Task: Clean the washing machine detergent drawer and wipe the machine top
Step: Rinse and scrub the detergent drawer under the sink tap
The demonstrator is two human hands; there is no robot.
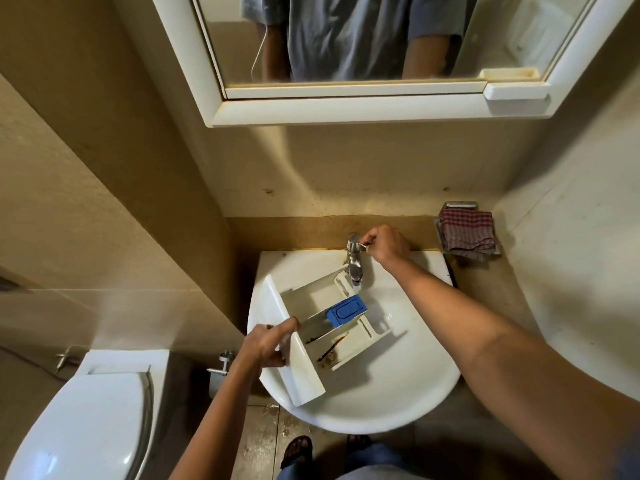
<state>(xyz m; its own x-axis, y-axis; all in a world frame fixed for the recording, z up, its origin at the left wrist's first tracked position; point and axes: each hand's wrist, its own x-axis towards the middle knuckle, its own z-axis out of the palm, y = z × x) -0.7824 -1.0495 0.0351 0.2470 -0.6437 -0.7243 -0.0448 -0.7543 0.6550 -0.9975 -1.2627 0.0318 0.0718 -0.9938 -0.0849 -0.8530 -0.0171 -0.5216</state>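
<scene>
A white detergent drawer (304, 344) lies tilted across the white wash basin (398, 393), its far end under the spout. It has a blue insert (347, 311) in the middle and brown stains in its near compartments. My left hand (266, 344) grips the drawer's front panel at the basin's left rim. My right hand (386, 245) pinches the lever of the chrome tap (354, 259) at the back of the basin. A thin run of water seems to fall from the spout onto the drawer's far end.
A red checked cloth (467, 232) lies on a metal wall dish to the right of the tap. A mirror cabinet (346, 60) hangs above. A white toilet (83, 420) stands at the lower left. Walls close in on both sides.
</scene>
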